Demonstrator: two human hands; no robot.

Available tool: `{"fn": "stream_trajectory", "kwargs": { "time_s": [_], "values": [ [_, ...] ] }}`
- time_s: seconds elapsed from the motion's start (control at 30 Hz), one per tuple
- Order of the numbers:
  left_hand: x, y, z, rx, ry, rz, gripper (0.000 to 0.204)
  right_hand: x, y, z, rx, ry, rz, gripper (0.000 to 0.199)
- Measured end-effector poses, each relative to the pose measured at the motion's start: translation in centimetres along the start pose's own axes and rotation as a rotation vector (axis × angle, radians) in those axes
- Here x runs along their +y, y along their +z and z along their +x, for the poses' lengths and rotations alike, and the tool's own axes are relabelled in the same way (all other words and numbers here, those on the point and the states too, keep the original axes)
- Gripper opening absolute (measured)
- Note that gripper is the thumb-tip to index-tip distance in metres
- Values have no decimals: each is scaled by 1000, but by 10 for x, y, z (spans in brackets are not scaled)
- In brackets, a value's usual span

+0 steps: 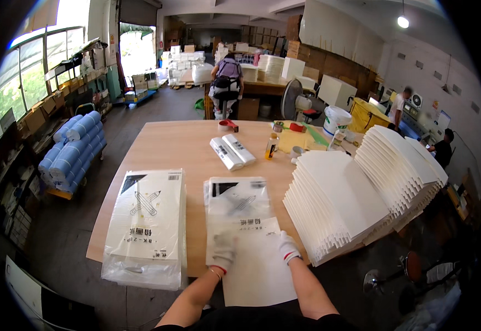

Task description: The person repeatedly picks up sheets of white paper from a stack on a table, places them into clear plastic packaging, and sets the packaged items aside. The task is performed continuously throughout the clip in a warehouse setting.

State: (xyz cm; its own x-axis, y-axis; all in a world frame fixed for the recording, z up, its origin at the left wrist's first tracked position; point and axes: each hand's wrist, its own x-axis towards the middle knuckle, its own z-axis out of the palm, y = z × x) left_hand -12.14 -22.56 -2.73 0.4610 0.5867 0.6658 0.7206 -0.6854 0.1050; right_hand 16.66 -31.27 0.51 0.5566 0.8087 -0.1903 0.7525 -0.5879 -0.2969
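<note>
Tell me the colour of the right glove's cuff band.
The right glove has a red cuff band, best seen in the head view.

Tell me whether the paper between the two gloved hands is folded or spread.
Spread: the white paper shows one broad rectangular face, with no fold visible, the left hand and right hand at its sides.

The gloves (pixel 289 246) are red-banded white, the sheet (pixel 257 276) cream, the tabletop (pixel 163 146) tan.
</note>
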Motion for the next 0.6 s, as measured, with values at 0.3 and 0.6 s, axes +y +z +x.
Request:
{"fn": "stream_trajectory", "kwargs": {
  "time_s": [0.3,0.6],
  "values": [
    [-46,-29,-25,-645,-679,-503,24,13,10,-66,-278,-144,189,92],
    [2,-198,-112,-856,-537,-619,28,28,-11,-237,-200,-303,296,68]
  ]
}}
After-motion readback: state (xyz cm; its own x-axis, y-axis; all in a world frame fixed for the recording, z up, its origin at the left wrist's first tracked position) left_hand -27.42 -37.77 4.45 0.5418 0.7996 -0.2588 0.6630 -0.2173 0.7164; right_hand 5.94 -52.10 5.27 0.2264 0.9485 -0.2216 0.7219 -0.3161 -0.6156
